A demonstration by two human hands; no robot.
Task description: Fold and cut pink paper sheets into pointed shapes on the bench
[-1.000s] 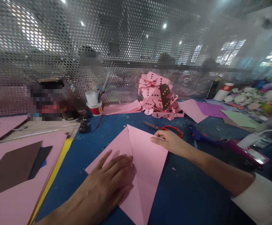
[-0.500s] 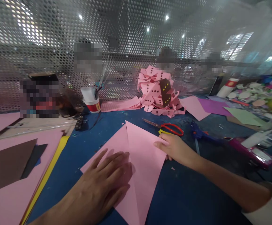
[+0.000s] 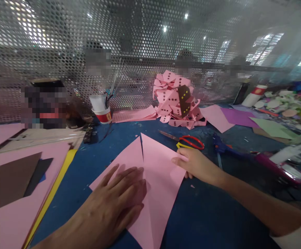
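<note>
"Where is the pink sheet (image 3: pixel 161 180) lying?"

"It's lying on the blue table (image 3: pixel 207 214), on the near left side of the scissors (image 3: pixel 176 139)."

"And what's touching it?"

"The left hand (image 3: pixel 118 199) is resting flat, fingers loosely spread, gripping nothing; the right hand (image 3: pixel 195 164), just nearer than the scissors, is pinching its edge."

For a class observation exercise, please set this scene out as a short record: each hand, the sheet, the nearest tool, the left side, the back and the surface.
Left hand: palm down on the pink sheet
Right hand: holds the sheet's right corner, thumb on top
Sheet: creased; a narrow gap splits its far end
Tool: scissors, just beyond the right hand
Left side: brown piece on larger pink paper
Back: red-and-white cup; dotted pink paper model
Surface: blue table
</note>
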